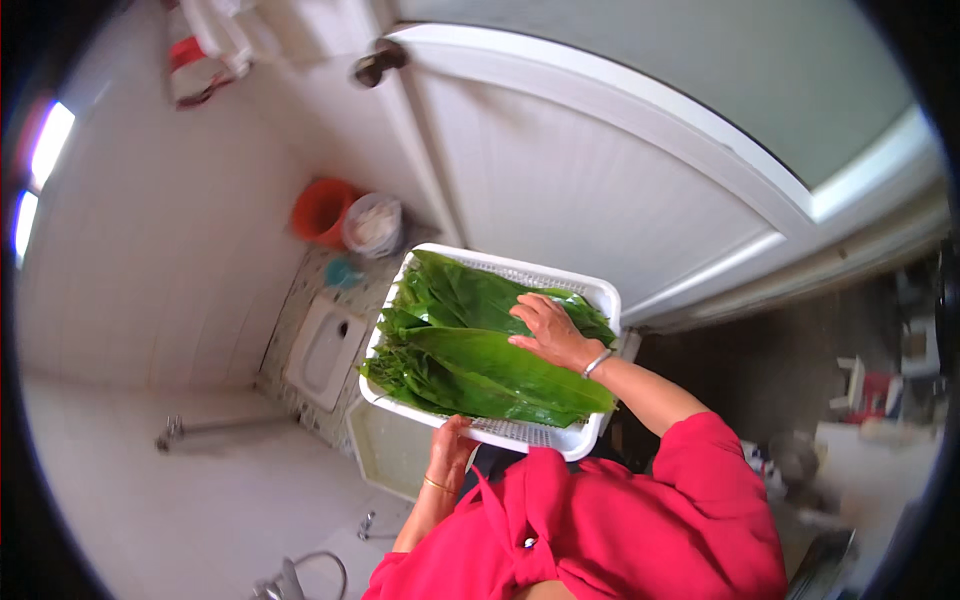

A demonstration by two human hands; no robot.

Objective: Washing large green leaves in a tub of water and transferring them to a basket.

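A white plastic basket point(603, 294) with a perforated wall is held in front of my body. Long, broad green leaves point(480, 368), wet and glossy, lie in it in two overlapping bundles. My left hand point(452, 443) grips the near rim, with its fingertips partly hidden by the basket. On top of the leaves, toward the right side, rests my right hand point(553, 335), palm down with the fingers stretched out. Whether anything supports the basket from below cannot be seen.
Beyond the basket stands a white door point(580, 190) with a dark knob point(380, 63). An orange bucket point(322, 212) and a pale bucket point(374, 226) sit in the corner. A squat toilet point(326, 350) is at the left, near a wall pipe point(225, 428). A pale basin point(385, 455) lies below the basket.
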